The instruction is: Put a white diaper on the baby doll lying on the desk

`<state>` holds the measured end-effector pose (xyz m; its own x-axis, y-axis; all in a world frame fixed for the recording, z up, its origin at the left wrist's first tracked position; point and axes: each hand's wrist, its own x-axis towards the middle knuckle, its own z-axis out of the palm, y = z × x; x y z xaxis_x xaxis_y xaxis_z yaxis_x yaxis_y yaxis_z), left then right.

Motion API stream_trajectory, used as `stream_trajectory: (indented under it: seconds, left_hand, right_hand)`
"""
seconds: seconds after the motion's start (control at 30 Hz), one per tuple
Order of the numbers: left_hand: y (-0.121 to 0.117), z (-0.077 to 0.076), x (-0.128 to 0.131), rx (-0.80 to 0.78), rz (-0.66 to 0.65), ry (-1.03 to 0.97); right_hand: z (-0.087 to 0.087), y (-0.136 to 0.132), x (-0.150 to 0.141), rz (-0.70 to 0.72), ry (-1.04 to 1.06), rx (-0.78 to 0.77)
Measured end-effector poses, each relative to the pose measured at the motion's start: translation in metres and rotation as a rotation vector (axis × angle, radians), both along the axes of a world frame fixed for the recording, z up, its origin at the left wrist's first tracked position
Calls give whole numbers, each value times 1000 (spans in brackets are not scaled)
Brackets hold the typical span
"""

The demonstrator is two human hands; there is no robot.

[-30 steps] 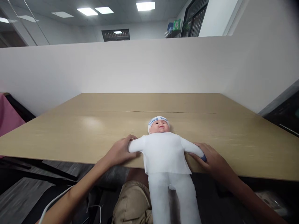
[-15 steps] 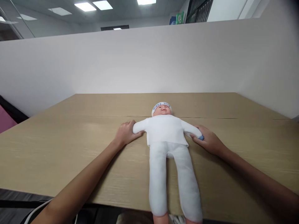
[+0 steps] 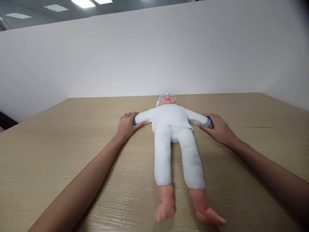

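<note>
Doll [image 3: 172,116], supine on surface [image 3: 60,145]; your left hand [image 3: 126,125] and right hand [image 3: 220,130], fingers [image 3: 129,114] wrapped round its sleeve ends [image 3: 207,121]; uneven pulling could twist it

This looks like an office or a similar indoor workroom; exactly which, it is hard to tell. A plain white partition [image 3: 145,54] stops short of the ceiling [image 3: 127,5], and bright, flat light panels [image 3: 83,3] show above its left part. In front of the partition, a wide wood-grain tabletop [image 3: 130,187] runs right up to it.
</note>
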<state>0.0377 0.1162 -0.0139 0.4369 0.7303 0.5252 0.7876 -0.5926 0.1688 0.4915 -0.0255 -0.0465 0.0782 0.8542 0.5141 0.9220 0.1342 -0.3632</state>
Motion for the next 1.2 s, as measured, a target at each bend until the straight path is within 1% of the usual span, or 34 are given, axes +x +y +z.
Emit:
stream_trajectory:
  seconds: [0.17, 0.27, 0.43, 0.53, 0.7, 0.9, 1.03, 1.13, 1.2]
  left_hand:
    - [0, -3, -3, -55, 15, 2]
    - [-4, -5, -4, -94, 49, -7]
    - [-14, -8, -9, -130, 103, -54]
    - [-22, -9, -14, -104, 109, -64]
    - [-28, -6, -17, -83, 107, -43]
    - [-21, -3, -14, -88, 113, -34]
    - [-21, -5, -17, -90, 106, -38]
    - [-29, -5, -18, -55, 94, -80]
    - [-44, 0, -12, -2, 55, -176]
  right_hand:
    - [-6, 3, 11, 37, -60, 7]
    - [-14, 3, 16, 32, -80, 3]
    - [-31, -1, 21, -62, -90, -3]
    - [-36, -8, 20, -118, -86, 12]
    - [-31, -13, 17, -126, -96, 30]
    - [-27, -5, 17, -146, -88, 58]
    - [-27, -7, 13, -134, -78, 64]
    - [-25, -16, 1, -151, -67, 76]
    - [-18, -27, -15, -173, -42, 113]
